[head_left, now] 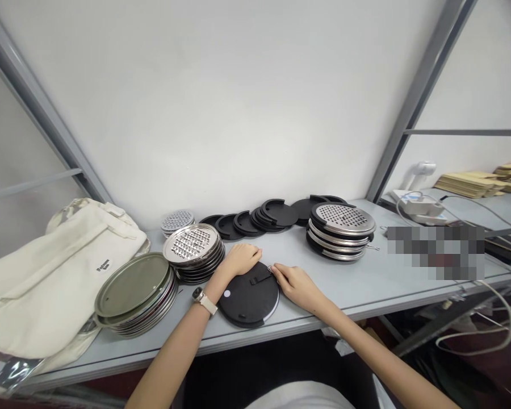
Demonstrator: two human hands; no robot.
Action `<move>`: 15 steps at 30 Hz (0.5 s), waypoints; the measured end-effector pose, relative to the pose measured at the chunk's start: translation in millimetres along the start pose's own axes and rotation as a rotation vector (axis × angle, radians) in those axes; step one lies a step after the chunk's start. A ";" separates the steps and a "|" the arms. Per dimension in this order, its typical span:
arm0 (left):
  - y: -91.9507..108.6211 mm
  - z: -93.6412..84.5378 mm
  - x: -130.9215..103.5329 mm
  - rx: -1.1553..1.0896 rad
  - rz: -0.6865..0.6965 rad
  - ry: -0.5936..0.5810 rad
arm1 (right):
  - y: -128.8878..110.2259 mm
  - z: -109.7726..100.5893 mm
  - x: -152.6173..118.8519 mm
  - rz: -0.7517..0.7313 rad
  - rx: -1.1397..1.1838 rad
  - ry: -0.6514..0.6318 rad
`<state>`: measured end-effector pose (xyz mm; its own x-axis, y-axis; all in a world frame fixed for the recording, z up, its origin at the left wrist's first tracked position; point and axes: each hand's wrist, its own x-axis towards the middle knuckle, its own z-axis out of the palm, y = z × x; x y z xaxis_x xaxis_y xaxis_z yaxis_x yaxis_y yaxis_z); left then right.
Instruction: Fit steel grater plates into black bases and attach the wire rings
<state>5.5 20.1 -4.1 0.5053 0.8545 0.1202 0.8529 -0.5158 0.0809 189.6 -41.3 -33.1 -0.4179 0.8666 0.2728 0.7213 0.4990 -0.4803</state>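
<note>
Resting palm-down on the black disc (249, 298), both hands: left hand (241, 259) flat, right hand (296, 284) pinching its rim.

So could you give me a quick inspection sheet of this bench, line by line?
Surface: grey table against a white wall.
Job's things: black round disc at the front edge, with a small clip on top.
Clutter: grater disc stack, flat metal lids stack, assembled stack, loose black rings, cream cloth bag.
Hands: left hand rests on the disc's far rim; right hand pinches at its clip; watch on the left wrist.
Cables: white cables trailing off the right side.
Surroundings: grey frame posts; white device, cardboard pieces on the next table.
</note>
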 end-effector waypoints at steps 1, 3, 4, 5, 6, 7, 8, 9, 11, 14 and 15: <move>-0.1 0.1 0.0 0.000 0.002 -0.001 | 0.1 0.1 0.0 0.000 -0.003 -0.002; -0.1 0.0 -0.1 0.001 0.002 -0.003 | 0.4 0.3 0.1 -0.001 -0.011 -0.005; 0.0 -0.2 -0.2 0.001 0.001 -0.004 | 0.4 0.4 0.1 -0.002 -0.014 -0.006; 0.1 -0.4 -0.4 0.000 -0.001 -0.005 | 0.4 0.3 0.0 -0.003 -0.018 -0.007; 0.3 -0.7 -0.5 0.000 -0.002 -0.006 | 0.3 0.2 0.0 -0.003 -0.020 -0.008; 0.5 -0.9 -0.6 0.000 -0.004 -0.006 | 0.1 0.0 -0.1 -0.003 -0.021 -0.010; 0.7 -1.1 -0.7 0.000 -0.006 -0.007 | -0.2 -0.3 -0.3 -0.003 -0.021 -0.012; 0.9 -1.2 -0.7 -0.001 -0.007 -0.007 | -0.5 -0.5 -0.5 -0.001 -0.020 -0.014; 1.0 -1.3 -0.6 -0.001 -0.007 -0.009 | -1.1 -1.0 -0.8 0.003 -0.021 -0.017; 0.7 -1.0 -0.4 -0.002 -0.007 -0.010 | -1.5 -1.2 -1.0 0.011 -0.027 -0.020; 0.5 -0.9 -0.4 -0.003 -0.008 -0.010 | -1.5 -1.1 -1.0 0.011 -0.028 -0.021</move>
<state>5.7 19.4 -3.2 0.5001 0.8590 0.1096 0.8564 -0.5094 0.0849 189.6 -42.9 -31.7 -0.4208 0.8720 0.2499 0.7409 0.4894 -0.4600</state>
